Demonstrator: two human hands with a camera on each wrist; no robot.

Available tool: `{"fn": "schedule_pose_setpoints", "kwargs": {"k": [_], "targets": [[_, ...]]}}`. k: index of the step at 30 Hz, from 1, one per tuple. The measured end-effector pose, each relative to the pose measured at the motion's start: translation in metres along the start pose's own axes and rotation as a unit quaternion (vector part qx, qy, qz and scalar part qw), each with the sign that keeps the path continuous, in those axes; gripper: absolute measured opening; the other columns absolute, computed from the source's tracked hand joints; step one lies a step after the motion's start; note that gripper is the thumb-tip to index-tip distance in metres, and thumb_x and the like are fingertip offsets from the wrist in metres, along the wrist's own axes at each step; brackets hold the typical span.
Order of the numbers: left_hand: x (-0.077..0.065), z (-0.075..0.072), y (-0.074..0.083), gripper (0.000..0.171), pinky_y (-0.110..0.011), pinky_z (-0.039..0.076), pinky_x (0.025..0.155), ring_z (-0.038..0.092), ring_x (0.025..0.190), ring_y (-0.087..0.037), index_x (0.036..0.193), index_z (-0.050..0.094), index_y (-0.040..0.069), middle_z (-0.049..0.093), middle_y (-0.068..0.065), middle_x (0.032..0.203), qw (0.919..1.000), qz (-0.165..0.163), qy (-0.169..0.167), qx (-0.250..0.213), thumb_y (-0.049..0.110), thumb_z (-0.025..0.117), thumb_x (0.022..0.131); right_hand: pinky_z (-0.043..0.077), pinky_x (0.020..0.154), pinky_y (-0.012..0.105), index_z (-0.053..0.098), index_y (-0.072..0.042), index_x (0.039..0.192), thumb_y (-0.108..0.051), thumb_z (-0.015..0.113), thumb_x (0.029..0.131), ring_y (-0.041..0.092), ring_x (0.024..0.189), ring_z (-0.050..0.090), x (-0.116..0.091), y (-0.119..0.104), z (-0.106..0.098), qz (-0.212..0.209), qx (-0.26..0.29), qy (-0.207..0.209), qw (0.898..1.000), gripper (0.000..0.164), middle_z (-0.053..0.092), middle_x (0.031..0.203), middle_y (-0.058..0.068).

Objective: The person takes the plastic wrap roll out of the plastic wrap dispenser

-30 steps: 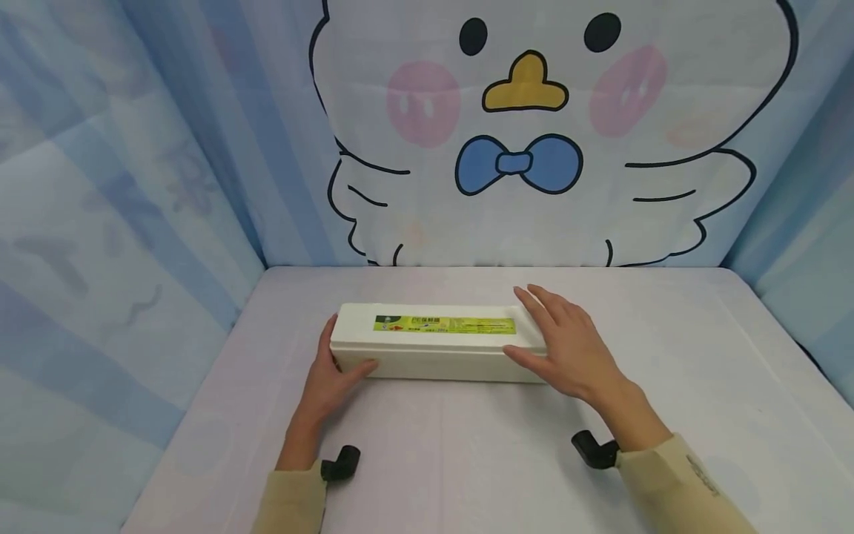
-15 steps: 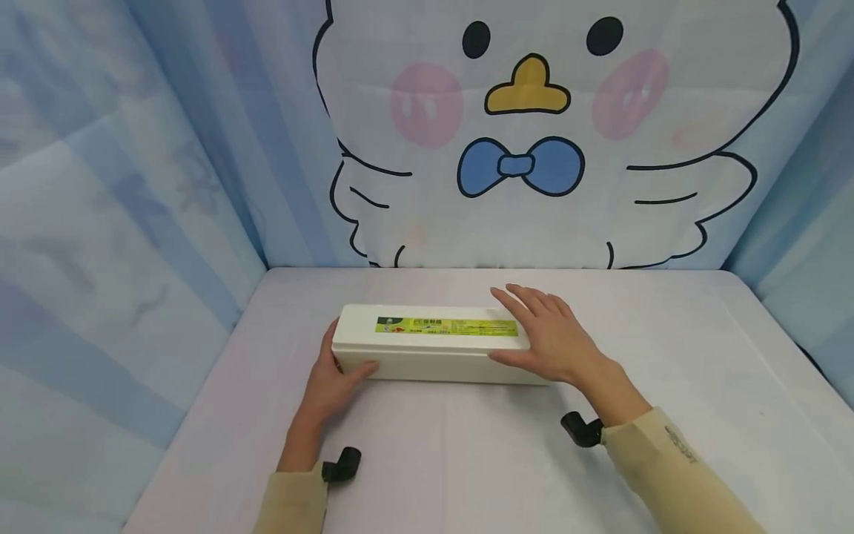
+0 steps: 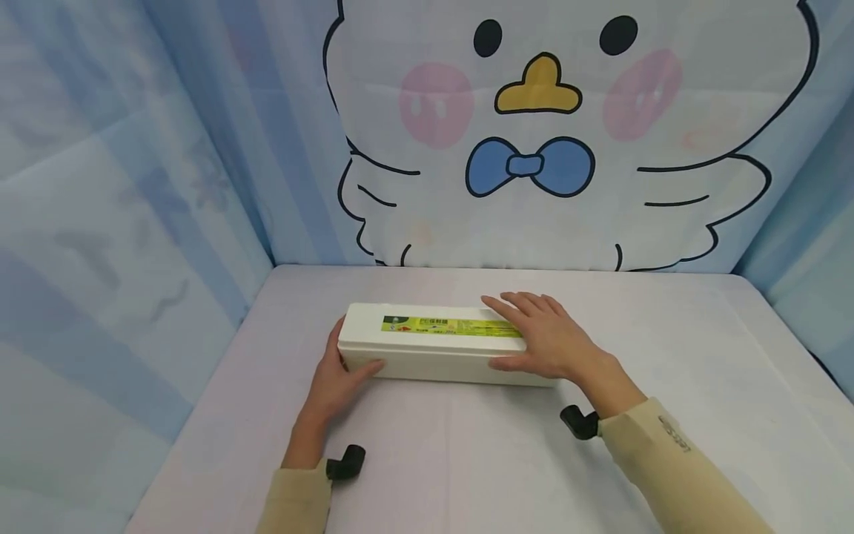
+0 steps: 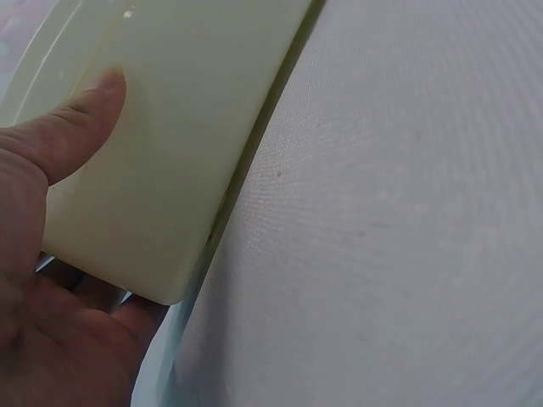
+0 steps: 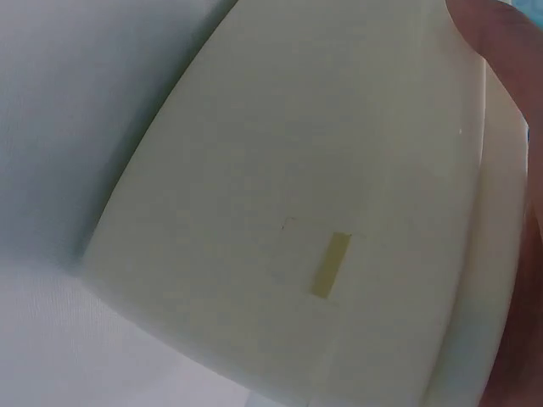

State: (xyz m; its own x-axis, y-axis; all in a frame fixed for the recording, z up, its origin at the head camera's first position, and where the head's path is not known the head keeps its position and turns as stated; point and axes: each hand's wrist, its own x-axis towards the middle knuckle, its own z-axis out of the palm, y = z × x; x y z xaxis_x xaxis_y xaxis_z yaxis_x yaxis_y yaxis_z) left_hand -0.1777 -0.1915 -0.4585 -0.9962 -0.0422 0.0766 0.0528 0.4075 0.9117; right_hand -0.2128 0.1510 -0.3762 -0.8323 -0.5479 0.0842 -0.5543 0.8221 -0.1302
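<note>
A long off-white lidded plastic box lies crosswise on the table in the head view, a yellow-green label stuck along its lid. My left hand grips its left end: in the left wrist view the thumb lies on the front wall and the fingers reach around the end. Over the lid's right part spreads my right hand, its thumb at the front edge and the other fingers stretched toward the back, covering the label's right tip. The right wrist view shows a small yellowish rectangle on the box wall.
A pale cloth covers the table. Behind its far edge hangs a curtain with a cartoon face and blue bow tie; blue-white curtains flank the sides. A black bracket sticks out at each cuff, including the left bracket.
My right hand has moved left along the lid and lowered, its fingers now over the label's right tip. My left hand keeps its grip; the box stays in place while the head view shifts slightly.
</note>
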Motion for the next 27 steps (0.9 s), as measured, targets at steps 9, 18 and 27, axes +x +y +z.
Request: {"fn": "schedule_pose_setpoints", "kwargs": {"k": [9,18,27], "targets": [[0.0002,0.0010,0.0008,0.100,-0.049,0.031,0.101,0.041,0.124,-0.026,0.150,0.011,0.022,0.033,-0.008,0.146,0.9999,0.009,0.010,0.006,0.030,0.078,0.076,0.020,0.104,0.053,0.025,-0.036,0.148,-0.072,0.058,0.072,0.032,0.131,0.029,0.0035,-0.0011,0.0010,-0.004,0.002,-0.019,1.000,0.090,0.032,0.147,0.006],[0.0007,-0.0004,0.0035,0.101,-0.047,0.029,0.103,0.039,0.125,-0.023,0.150,0.011,0.026,0.032,-0.004,0.147,1.0000,0.000,0.007,0.001,0.032,0.079,0.075,0.022,0.103,0.054,0.031,-0.037,0.145,-0.070,0.058,0.075,0.032,0.126,0.034,0.0046,-0.0023,0.0018,-0.005,-0.004,-0.020,1.000,0.081,0.038,0.142,0.004],[0.0010,0.0004,0.0001,0.101,-0.049,0.029,0.102,0.038,0.126,-0.025,0.150,0.012,0.027,0.032,-0.005,0.147,0.9999,0.001,0.012,0.005,0.034,0.079,0.074,0.029,0.098,0.053,0.034,-0.037,0.144,-0.069,0.059,0.075,0.027,0.122,0.037,0.0056,0.0000,0.0017,-0.024,0.005,-0.015,1.000,0.080,0.043,0.136,0.001]]}}
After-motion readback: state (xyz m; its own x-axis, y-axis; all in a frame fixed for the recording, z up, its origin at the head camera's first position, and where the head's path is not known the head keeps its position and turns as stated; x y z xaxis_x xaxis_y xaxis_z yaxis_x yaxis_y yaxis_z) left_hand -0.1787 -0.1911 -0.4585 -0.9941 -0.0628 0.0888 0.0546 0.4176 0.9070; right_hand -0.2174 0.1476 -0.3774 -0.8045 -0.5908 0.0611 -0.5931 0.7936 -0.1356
